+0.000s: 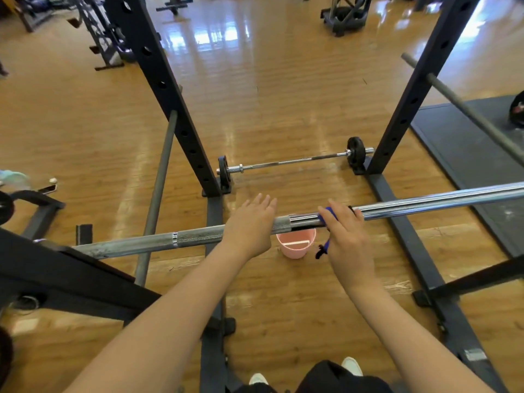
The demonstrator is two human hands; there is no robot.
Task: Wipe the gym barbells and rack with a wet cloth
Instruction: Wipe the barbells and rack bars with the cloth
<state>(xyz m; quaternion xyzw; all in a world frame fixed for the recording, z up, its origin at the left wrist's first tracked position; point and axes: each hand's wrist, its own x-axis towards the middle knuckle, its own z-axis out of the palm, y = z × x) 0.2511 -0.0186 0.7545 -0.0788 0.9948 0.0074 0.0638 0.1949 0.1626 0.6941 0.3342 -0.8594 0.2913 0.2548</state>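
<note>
We see both forearms bare to the elbow, no sleeves, no watch, no rings on either hand. Down at the bottom edge we catch dark trousers (334, 375) and two white shoe toes (351, 365).

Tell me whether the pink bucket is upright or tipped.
Upright: the pink bucket stands on the wooden floor under the barbell, its open mouth facing up.

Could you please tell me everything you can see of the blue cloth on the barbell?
The blue cloth is small, dark blue and looks like fabric. It is wrapped over the chrome part of the near barbell, under the right hand, whose fingers curl round it. A dark end hangs below the bar, above the pink bucket. Most of it is hidden by the hand; wetness cannot be judged.
</note>
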